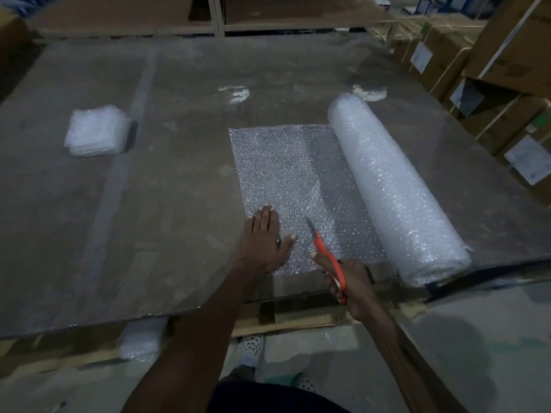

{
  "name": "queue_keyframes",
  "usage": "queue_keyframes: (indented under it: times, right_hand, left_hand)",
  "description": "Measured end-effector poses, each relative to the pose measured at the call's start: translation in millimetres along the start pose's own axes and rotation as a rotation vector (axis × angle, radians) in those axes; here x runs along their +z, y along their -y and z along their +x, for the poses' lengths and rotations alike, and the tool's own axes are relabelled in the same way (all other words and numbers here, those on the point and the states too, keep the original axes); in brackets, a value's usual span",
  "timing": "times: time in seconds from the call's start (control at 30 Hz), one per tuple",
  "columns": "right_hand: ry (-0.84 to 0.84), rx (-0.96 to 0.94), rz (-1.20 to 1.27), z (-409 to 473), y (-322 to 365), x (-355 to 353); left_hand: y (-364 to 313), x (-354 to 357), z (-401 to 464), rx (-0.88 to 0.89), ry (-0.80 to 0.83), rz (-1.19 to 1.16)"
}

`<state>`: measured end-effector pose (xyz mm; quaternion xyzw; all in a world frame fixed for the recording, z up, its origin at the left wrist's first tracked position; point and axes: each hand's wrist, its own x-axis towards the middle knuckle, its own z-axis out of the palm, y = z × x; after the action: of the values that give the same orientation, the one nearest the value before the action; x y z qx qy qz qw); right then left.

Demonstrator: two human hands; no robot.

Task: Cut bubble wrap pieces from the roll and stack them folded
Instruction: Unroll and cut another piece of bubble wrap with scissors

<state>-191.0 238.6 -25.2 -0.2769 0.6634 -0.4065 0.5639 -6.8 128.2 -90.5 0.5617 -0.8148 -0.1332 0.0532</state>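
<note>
Far left on the table [89, 204], a stack of folded bubble wrap pieces [95, 131] is seen, lying flat, well apart from everything else. A pale tape-like strip [119, 162] is seen running across the table surface just right of the stack. Below the table's near edge, a second bubble wrap roll [143, 338] is partly seen, mostly hidden under the tabletop.

Toward the middle, an unrolled sheet [286, 174] of bubble wrap is laid flat on the table, its right side joined to the roll. The left hand [265, 236] is pressed flat on the near left corner of the sheet, fingers straight and spread, thumb stuck out to the right; nothing is gripped by it.

Just right of that, orange scissors [325, 254] are held by the right hand [354, 284] at the near edge of the sheet. The handles are wrapped by curled fingers, the thumb laid along the top. The blades are pointed away over the sheet, near the left thumb but apart from it. Whether the blades are parted cannot be told; only a narrow dark tip is shown.

Further right, the big bubble wrap roll [393, 189] is lying on its side on the table, running diagonally from far-centre to the near right edge, its near end at the table's edge.

At far right, cardboard boxes [507, 84] with white labels are stacked beside the table. At the bottom, a perforated shoe [252, 347] is seen on the floor.
</note>
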Motion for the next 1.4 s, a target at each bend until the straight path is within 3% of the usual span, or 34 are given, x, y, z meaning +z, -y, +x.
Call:
queue_keyframes:
  times: [1.4]
  right_hand:
    - [0.036, -0.001, -0.006, 31, 23, 9]
  left_hand:
    - [8, -20, 23, -0.008, 0.006, 0.030]
